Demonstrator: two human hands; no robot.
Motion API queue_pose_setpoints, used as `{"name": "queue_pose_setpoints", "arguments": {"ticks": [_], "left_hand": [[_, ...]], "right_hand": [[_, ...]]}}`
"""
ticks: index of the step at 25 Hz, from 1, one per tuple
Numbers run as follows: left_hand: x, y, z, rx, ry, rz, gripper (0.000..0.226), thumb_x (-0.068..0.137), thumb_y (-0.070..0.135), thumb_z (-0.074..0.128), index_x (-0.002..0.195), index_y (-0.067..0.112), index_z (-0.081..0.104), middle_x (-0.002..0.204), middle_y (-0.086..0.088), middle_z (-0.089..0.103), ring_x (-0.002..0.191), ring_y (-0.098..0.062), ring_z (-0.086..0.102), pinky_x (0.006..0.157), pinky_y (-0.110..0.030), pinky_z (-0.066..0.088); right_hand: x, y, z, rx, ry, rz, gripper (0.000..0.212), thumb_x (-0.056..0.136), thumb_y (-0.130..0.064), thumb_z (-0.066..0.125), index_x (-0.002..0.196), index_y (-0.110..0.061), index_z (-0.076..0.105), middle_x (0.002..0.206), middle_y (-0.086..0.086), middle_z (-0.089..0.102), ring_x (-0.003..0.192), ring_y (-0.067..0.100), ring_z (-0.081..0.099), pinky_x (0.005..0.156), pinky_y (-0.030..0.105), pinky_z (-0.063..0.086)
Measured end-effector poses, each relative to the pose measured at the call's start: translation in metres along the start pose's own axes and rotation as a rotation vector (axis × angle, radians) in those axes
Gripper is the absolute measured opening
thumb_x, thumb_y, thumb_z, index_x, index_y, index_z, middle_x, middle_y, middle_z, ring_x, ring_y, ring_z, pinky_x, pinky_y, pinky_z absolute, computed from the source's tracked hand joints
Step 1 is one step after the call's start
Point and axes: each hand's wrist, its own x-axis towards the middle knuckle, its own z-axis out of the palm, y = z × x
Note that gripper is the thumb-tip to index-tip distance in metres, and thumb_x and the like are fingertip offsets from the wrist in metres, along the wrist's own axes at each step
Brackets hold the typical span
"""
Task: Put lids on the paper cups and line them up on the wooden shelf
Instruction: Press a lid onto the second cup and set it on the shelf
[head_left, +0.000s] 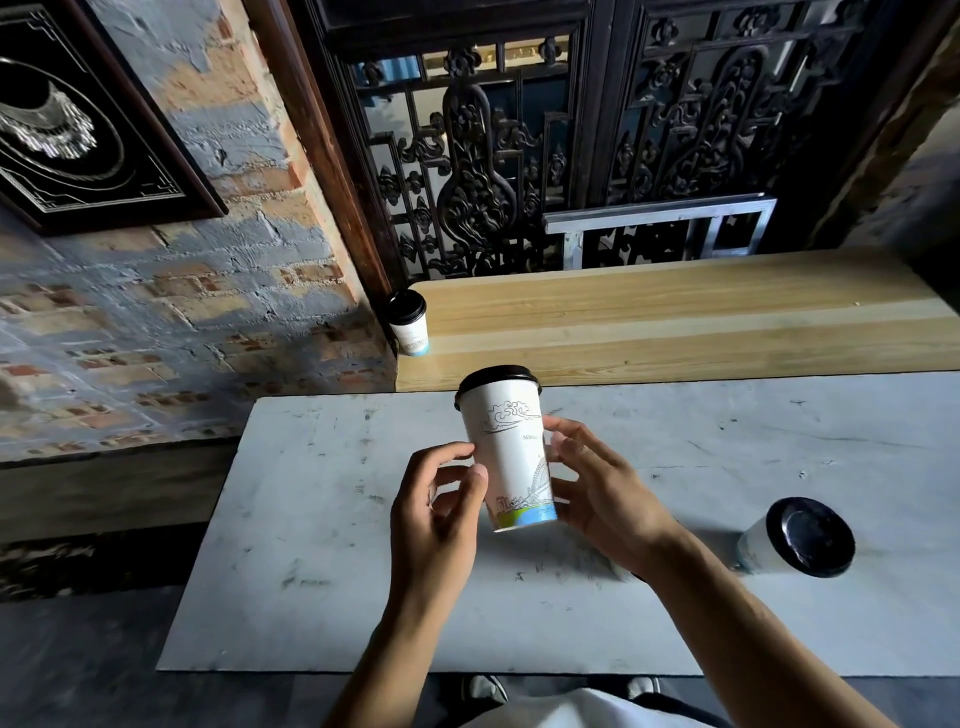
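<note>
Lidded paper cup (511, 452) held above white counter (311, 519), tilted; right hand (602, 499) wraps its far side, palm contact hidden. Left hand (441, 509) loosely curled, fingertips touching. Wooden shelf (675, 322) at 12 o'clock, mostly free.

The held paper cup (511, 457) bears small grey lettering, too blurred to read.

Matt paper cup (511, 457), glossy lid (497, 378) (plastic), smooth wooden shelf (675, 322).
</note>
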Motion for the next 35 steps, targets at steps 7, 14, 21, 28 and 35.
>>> {"name": "queue_pose_setpoints", "arguments": {"ticks": [7,14,21,28,35], "left_hand": [[-0.002,-0.001,0.002,0.029,-0.007,-0.099,0.021,0.090,0.021,0.069,0.110,0.028,0.069,0.100,0.020,0.077,0.085,-0.006,0.074,0.073,-0.026,0.060],[0.003,-0.006,0.001,0.085,0.018,-0.069,0.026,0.094,0.004,0.066,0.111,0.023,0.072,0.107,0.015,0.077,0.094,-0.007,0.073,0.079,-0.035,0.062],[0.002,-0.002,0.014,0.052,-0.030,-0.129,0.027,0.093,0.010,0.071,0.103,0.034,0.066,0.102,0.017,0.076,0.097,-0.004,0.073,0.078,-0.023,0.059],[0.024,0.004,0.037,0.059,-0.077,-0.239,0.034,0.088,0.003,0.073,0.112,0.024,0.062,0.109,0.003,0.078,0.091,-0.004,0.076,0.070,-0.013,0.055],[0.103,-0.021,0.060,0.063,-0.127,-0.304,0.050,0.082,-0.004,0.079,0.122,0.021,0.062,0.121,0.011,0.072,0.103,-0.001,0.073,0.074,-0.014,0.058]], "right_hand": [[0.001,0.001,-0.011,-0.068,-0.015,-0.083,0.041,0.097,0.002,0.059,0.134,-0.014,0.059,0.116,0.033,0.061,0.102,0.036,0.066,0.086,0.047,0.060],[0.007,0.005,-0.016,-0.077,0.001,-0.110,0.047,0.085,-0.004,0.073,0.130,-0.010,0.061,0.128,0.037,0.059,0.105,0.037,0.069,0.090,0.046,0.059],[0.005,-0.003,-0.027,-0.200,-0.011,-0.110,0.050,0.084,-0.009,0.079,0.130,-0.012,0.059,0.119,0.021,0.073,0.106,0.029,0.073,0.088,0.037,0.059],[0.032,-0.028,-0.046,-0.448,-0.050,-0.042,0.074,0.076,-0.004,0.087,0.138,-0.019,0.050,0.112,0.017,0.077,0.105,0.031,0.074,0.099,0.048,0.057],[0.116,-0.044,-0.057,-0.706,-0.026,-0.106,0.070,0.070,-0.008,0.088,0.133,-0.017,0.058,0.122,0.006,0.070,0.103,0.021,0.072,0.087,0.038,0.063]]}}
